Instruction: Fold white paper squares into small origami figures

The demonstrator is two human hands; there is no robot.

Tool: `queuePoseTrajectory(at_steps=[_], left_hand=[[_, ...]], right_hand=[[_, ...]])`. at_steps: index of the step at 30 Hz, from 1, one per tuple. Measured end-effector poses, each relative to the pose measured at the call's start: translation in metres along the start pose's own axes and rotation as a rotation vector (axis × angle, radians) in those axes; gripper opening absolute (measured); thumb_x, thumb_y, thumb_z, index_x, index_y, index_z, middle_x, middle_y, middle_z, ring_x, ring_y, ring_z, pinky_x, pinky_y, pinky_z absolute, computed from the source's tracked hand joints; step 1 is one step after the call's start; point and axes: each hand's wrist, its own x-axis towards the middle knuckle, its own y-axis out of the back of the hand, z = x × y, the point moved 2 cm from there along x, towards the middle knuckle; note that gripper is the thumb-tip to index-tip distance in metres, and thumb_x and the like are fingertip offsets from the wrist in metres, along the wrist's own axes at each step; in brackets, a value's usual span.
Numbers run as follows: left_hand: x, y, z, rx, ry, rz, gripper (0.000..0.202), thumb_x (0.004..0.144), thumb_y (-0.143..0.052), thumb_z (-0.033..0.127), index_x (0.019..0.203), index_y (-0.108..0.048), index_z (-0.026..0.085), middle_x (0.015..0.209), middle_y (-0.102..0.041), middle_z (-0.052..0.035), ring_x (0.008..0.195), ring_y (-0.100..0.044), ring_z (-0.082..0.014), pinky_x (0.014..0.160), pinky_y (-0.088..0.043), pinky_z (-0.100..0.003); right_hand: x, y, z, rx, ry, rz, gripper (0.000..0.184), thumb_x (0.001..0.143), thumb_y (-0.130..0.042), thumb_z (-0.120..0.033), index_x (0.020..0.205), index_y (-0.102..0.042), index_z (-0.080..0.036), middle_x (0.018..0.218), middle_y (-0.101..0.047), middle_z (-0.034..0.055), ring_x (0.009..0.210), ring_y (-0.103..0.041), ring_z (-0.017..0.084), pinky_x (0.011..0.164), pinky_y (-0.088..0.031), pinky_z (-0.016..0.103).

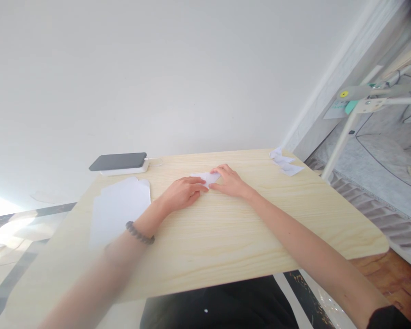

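Note:
A small folded piece of white paper [205,177] lies on the wooden table, between my two hands. My left hand [185,193] rests on its left part, palm down, fingers together and pressing on the paper. From the right, my right hand [229,181] holds the paper's edge with thumb and fingers curved around it. The fingers partly cover the folds, so the paper's full shape is hidden. A dark beaded bracelet [140,232] circles my left wrist.
White paper sheets [121,208] lie at left. Behind them, a dark phone [119,161] rests on a white block [125,172] with a cable. Several folded paper pieces [285,162] sit at the back right of the table [260,242]. A white metal frame [342,137] stands beyond.

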Motion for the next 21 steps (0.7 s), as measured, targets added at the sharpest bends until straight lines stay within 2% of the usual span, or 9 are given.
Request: queuePoseTrajectory(at_steps=[3, 7, 11, 16, 21], left_hand=[[0.001, 0.000, 0.000, 0.010, 0.012, -0.010, 0.033, 0.079, -0.039, 0.016, 0.101, -0.062, 0.025, 0.119, -0.054, -0.0034, 0.103, -0.054, -0.0186, 0.088, -0.042, -0.033], [0.001, 0.000, -0.001, -0.003, 0.008, 0.002, 0.032, 0.079, -0.039, 0.016, 0.100, -0.062, 0.025, 0.120, -0.053, -0.0038, 0.105, -0.053, -0.0190, 0.090, -0.041, -0.034], [0.001, 0.000, -0.001, -0.013, 0.010, 0.003, 0.032, 0.079, -0.039, 0.016, 0.099, -0.063, 0.025, 0.119, -0.054, -0.0031, 0.105, -0.053, -0.0184, 0.090, -0.041, -0.034], [0.000, -0.002, -0.003, -0.010, 0.004, -0.013, 0.033, 0.079, -0.039, 0.016, 0.101, -0.062, 0.026, 0.120, -0.053, -0.0027, 0.107, -0.051, -0.0184, 0.092, -0.040, -0.034], [0.000, -0.002, -0.004, -0.037, -0.004, 0.003, 0.033, 0.079, -0.039, 0.015, 0.100, -0.062, 0.025, 0.118, -0.055, -0.0027, 0.106, -0.050, -0.0185, 0.093, -0.038, -0.034]], right_hand=[[0.005, 0.002, 0.006, 0.102, -0.027, -0.002, 0.040, 0.069, -0.055, -0.028, 0.109, -0.050, -0.023, 0.108, -0.044, 0.0052, 0.095, -0.048, 0.015, 0.087, -0.038, 0.031], [0.009, 0.006, 0.012, 0.183, -0.040, 0.004, 0.041, 0.069, -0.049, -0.012, 0.109, -0.051, -0.021, 0.108, -0.044, 0.0053, 0.073, -0.049, 0.009, 0.081, -0.041, 0.028], [0.012, 0.008, 0.016, 0.230, -0.082, 0.024, 0.043, 0.068, -0.043, -0.005, 0.107, -0.053, -0.022, 0.108, -0.046, 0.0044, 0.062, -0.047, 0.007, 0.073, -0.043, 0.026], [0.014, 0.008, 0.016, 0.201, -0.097, 0.056, 0.044, 0.066, -0.039, -0.001, 0.103, -0.055, -0.018, 0.104, -0.051, 0.0053, 0.068, -0.051, 0.009, 0.072, -0.043, 0.025], [0.008, 0.003, 0.011, 0.073, -0.043, 0.112, 0.036, 0.073, -0.037, -0.005, 0.101, -0.056, -0.016, 0.102, -0.052, 0.0070, 0.092, -0.051, 0.014, 0.083, -0.040, 0.027]])
